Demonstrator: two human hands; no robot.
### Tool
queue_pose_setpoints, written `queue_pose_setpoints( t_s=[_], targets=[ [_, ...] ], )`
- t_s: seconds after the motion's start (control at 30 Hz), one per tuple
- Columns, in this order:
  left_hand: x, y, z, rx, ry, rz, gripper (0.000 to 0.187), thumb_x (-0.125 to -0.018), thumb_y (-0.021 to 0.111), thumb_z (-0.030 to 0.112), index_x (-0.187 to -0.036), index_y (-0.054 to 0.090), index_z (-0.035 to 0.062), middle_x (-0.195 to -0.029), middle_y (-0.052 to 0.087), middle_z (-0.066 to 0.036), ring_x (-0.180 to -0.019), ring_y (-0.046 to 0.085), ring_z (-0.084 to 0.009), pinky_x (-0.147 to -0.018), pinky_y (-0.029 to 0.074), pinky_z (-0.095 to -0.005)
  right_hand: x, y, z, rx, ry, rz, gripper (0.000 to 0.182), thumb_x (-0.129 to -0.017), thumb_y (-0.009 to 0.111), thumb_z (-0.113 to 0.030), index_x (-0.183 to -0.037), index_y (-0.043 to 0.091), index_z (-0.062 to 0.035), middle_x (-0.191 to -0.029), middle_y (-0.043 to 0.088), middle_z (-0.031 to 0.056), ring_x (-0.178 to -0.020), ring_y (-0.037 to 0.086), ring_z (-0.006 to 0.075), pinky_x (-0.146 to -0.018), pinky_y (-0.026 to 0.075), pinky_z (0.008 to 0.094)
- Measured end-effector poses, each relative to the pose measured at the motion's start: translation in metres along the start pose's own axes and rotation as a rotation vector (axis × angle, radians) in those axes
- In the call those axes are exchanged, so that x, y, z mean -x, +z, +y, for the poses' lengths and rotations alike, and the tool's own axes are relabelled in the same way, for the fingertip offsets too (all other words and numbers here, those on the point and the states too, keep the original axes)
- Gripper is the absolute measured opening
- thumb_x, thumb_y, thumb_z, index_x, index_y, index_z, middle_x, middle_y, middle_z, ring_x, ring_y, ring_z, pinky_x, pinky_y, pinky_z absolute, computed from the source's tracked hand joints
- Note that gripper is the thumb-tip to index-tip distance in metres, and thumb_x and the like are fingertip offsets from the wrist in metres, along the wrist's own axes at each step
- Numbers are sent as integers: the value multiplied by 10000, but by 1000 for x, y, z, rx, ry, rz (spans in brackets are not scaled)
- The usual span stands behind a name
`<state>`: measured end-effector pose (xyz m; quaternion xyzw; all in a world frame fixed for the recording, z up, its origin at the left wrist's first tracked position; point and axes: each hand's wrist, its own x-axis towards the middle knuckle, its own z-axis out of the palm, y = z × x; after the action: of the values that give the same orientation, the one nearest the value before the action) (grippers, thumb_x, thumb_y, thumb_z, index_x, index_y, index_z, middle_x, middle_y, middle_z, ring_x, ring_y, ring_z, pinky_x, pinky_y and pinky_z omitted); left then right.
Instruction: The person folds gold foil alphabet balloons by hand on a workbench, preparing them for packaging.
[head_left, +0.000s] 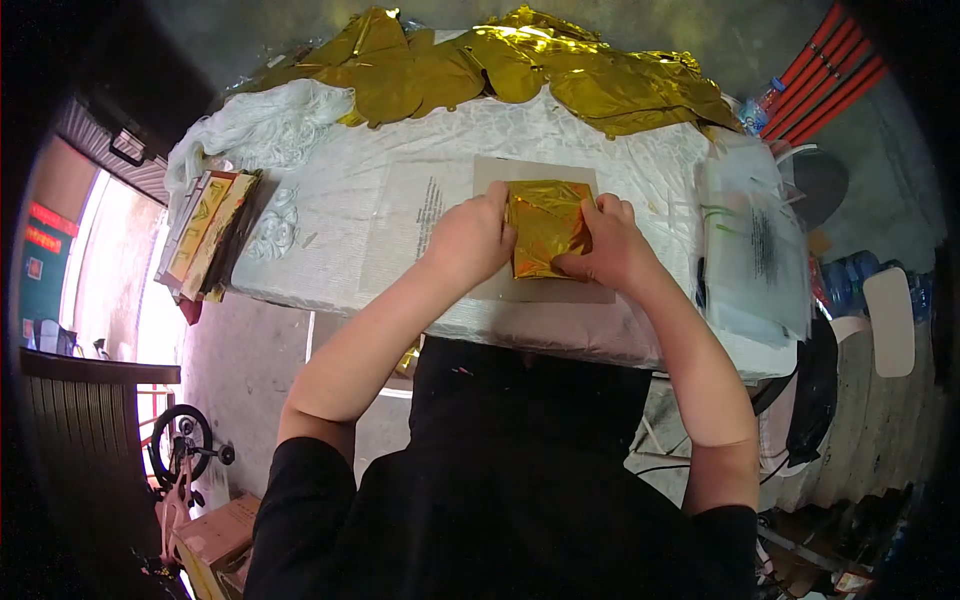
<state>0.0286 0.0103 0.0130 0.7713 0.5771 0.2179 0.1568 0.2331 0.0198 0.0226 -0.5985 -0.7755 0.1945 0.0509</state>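
A folded, shiny gold foil packet (545, 232) lies on a grey-brown cardboard sheet (490, 172) near the front edge of the table. My left hand (470, 238) is closed at the packet's left edge, its fingers at the upper corner and the thumb lower down. On the opposite side, my right hand (612, 245) grips the right edge, thumb near the bottom and fingers curled by the upper corner. Creases run across the foil between my hands. Whatever lies inside or under the foil is hidden.
Gold foil sheets (440, 75) are heaped along the table's far edge. White netting or thread (265, 125) sits at the far left, above stacked printed packets (205, 235). Clear plastic bags (755, 250) lie at right. Red poles (830, 70) stand beyond the far right corner.
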Motion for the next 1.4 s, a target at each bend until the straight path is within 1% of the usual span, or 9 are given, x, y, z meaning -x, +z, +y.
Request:
queue_pose_setpoints(
  t_s=[0.37,0.67,0.87,0.93,0.97,1.03,1.07,1.13,1.4],
  targets=[
    [2,0,2,-4,-1,-49,234,-790,560,86,-971,454,-16,-816,621,-244,-749,624,-408,-665,513,-477,-2,-5,-8,27,74,-42,749,-590,797,-376,-1147,520,41,-1117,474,181,-1047,526,338,-904,463,381],
    [1,7,4,-7,37,-61,198,-810,534,108,-985,508,19,-846,636,-201,-760,635,-377,-662,515,-471,5,-5,-12,-22,60,-49,701,-630,785,-345,-1134,499,49,-1120,457,198,-957,598,350,-852,498,387],
    [4,11,2,-23,31,-51,227,-820,564,137,-1017,508,40,-868,633,-199,-738,624,-391,-644,509,-478,9,-16,-7,-205,54,-139,790,-630,796,-353,-1244,464,18,-1120,456,176,-984,584,340,-855,494,371],
    [4,13,0,-24,43,-36,228,-816,567,132,-1016,507,40,-864,632,-198,-734,625,-389,-639,511,-473,15,-21,-4,-61,-11,-49,873,-640,797,-373,-1339,419,-14,-1256,434,165,-1132,514,330,-945,438,383],
    [5,15,0,-20,57,-22,230,-812,570,128,-1015,506,39,-860,630,-196,-729,625,-387,-633,514,-467,14,-19,2,-63,-5,-52,873,-640,797,-373,-1339,419,-14,-1256,434,165,-1132,514,330,-945,438,383],
    [5,14,2,-31,59,-20,245,-811,572,125,-1028,500,39,-854,628,-200,-729,624,-389,-629,512,-466,8,-9,17,50,-379,129,951,-663,777,-437,-1411,346,-37,-1430,329,157,-1322,353,308,-1073,306,433],
    [5,13,3,-41,58,-15,259,-810,574,123,-1041,494,39,-848,626,-204,-729,624,-392,-625,511,-465,7,-2,22,51,-372,127,951,-663,777,-437,-1411,346,-37,-1430,329,157,-1322,353,308,-1073,306,433],
    [4,10,2,-24,71,-16,274,-811,573,119,-1058,487,39,-828,626,-210,-724,622,-396,-627,510,-467,4,6,27,115,-349,-2,998,-671,757,-496,-1436,298,-48,-1521,200,157,-1417,184,292,-1135,149,487],
    [1,-1,8,18,7,-91,206,-798,544,83,-968,463,1,-815,627,-220,-760,625,-391,-661,507,-469,5,5,16,166,-253,-78,1059,-666,747,-528,-1462,239,-49,-1536,160,161,-1440,100,297,-1146,70,508]
  ],
)
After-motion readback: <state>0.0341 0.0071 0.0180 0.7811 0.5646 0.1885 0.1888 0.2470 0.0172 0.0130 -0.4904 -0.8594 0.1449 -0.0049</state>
